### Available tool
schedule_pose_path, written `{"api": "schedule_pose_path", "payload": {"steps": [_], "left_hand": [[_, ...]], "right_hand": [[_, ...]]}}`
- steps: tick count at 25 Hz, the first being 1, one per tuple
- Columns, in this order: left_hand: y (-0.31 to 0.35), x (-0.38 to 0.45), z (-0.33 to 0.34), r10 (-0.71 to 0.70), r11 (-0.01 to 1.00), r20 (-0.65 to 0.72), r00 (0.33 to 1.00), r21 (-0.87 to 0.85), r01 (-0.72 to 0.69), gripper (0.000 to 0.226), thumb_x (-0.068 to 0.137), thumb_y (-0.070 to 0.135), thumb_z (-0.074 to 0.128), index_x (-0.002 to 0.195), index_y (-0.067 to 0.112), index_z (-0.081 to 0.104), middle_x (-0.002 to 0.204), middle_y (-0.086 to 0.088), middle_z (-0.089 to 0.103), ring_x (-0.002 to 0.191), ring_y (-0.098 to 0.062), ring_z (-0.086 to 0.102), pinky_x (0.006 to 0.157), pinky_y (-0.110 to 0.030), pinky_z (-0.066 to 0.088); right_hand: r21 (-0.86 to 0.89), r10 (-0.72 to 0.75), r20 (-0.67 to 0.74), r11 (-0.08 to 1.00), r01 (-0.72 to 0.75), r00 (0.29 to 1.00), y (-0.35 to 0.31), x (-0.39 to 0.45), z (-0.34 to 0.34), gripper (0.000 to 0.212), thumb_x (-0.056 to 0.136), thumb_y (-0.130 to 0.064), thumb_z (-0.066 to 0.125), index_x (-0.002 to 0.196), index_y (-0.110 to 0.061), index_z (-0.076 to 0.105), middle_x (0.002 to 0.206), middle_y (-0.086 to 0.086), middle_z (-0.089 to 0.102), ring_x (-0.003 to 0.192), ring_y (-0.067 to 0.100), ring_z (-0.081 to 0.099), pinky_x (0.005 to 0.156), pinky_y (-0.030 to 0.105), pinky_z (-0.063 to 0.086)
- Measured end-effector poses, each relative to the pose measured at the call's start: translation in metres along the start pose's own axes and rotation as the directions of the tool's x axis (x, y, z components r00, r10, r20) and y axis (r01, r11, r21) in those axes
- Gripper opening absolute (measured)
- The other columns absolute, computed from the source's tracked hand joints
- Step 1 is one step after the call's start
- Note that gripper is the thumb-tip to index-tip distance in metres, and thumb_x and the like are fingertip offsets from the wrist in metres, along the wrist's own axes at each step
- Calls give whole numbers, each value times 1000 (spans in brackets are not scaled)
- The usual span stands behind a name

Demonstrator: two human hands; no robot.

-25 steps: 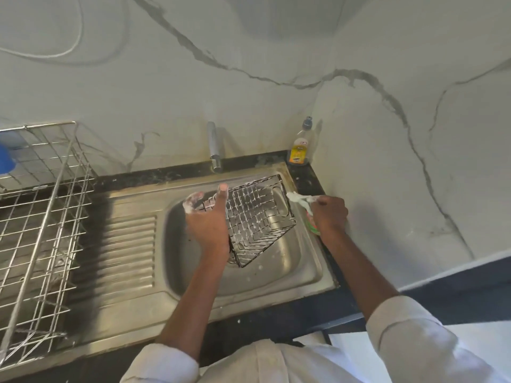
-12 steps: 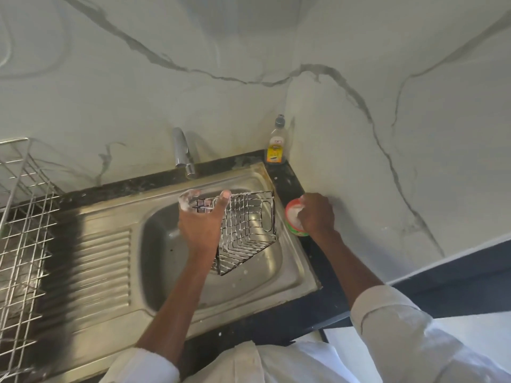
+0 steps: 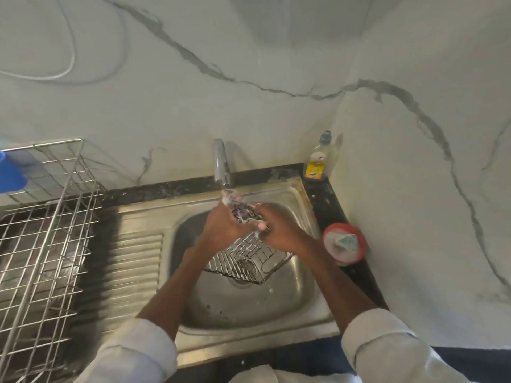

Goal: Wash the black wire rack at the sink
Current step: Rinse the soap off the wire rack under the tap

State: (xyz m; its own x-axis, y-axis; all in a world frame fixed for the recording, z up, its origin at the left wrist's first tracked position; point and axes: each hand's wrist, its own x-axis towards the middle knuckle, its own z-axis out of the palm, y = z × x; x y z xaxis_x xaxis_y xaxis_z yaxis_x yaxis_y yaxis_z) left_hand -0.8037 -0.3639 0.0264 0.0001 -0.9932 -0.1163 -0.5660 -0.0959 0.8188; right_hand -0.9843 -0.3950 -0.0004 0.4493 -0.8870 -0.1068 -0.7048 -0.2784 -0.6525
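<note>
Head view, right hand: the right hand [image 3: 279, 233] has let go of the scrubber and come over to the black wire rack [image 3: 249, 258].
Head view, fingers: both hands' fingers curl round the rack's soapy top edge; the left hand [image 3: 224, 228] still holds it.
Where the rack is: tilted up inside the sink [image 3: 301, 313], right under the tap [image 3: 221, 164].
What it means: scrubbing looks done, rinsing comes next, I think.
Scrubber: it sits in the red dish [image 3: 345, 243] on the desk [image 3: 331, 205].
Count: one rack, one tap, one soap bottle [image 3: 318, 161], one red dish, one big drying basket [image 3: 41, 230], two hands.
</note>
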Motion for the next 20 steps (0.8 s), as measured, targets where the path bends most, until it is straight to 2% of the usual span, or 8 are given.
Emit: {"api": "schedule_pose_path", "payload": {"steps": [2,6,9,10,12,14,17,20], "left_hand": [[-7,17,-5,8,999,87,996,52,-13,108,47,88,88,128,26,49,108,7,73,98,-12,75,88,-43,65],[-7,44,-6,70,984,230,971,144,-105,103,56,83,87,134,29,45,128,8,64,119,-15,64,104,-43,55],[-14,59,-9,88,983,336,938,121,-136,107,72,87,73,151,22,43,151,0,57,134,-16,56,112,-39,49],[-21,63,-10,93,990,307,947,71,-121,98,80,86,64,148,17,51,144,-6,63,125,-16,61,105,-38,52],[-30,73,-13,13,1000,124,992,-15,-11,81,94,79,54,123,4,68,103,-17,75,81,-18,68,74,-37,62],[-37,93,-14,-219,976,-23,976,-3,219,63,103,56,61,122,-4,65,85,-12,71,59,-14,62,53,-32,60],[-43,118,-18,-308,951,-101,946,6,310,54,105,36,68,138,-2,48,109,-14,71,76,-21,70,60,-30,60],[-53,134,-14,-301,954,-104,948,-16,301,55,104,31,69,144,1,46,127,-21,68,113,-40,71,91,-50,63]], "right_hand": [[15,17,-19,1000,-17,1000,-3,10,9,44,84,-1,63,123,-21,61,92,-16,62,82,-3,61,65,16,46],[272,44,-63,962,-26,997,9,20,29,50,86,-4,52,133,-18,58,118,-4,66,109,12,65,88,33,56],[350,189,-75,924,-152,979,4,30,35,43,94,-11,50,135,-20,58,124,-9,65,115,10,63,97,37,54],[353,244,-74,913,-204,967,3,31,36,45,94,-4,53,137,-19,57,125,-10,64,115,9,61,99,35,53],[399,343,-84,872,-283,936,5,30,38,52,91,5,55,137,-19,57,121,-10,65,109,10,63,90,27,53],[482,464,-76,792,-375,883,8,27,40,52,91,8,54,134,-20,57,104,-12,66,94,13,65,72,21,50],[556,576,-82,703,-442,813,9,28,43,52,95,7,55,141,-17,54,97,-14,57,85,11,57,76,26,47],[597,653,-78,636,-489,754,8,25,46,57,97,1,60,150,-16,46,128,2,62,100,14,58,79,27,47]]}}
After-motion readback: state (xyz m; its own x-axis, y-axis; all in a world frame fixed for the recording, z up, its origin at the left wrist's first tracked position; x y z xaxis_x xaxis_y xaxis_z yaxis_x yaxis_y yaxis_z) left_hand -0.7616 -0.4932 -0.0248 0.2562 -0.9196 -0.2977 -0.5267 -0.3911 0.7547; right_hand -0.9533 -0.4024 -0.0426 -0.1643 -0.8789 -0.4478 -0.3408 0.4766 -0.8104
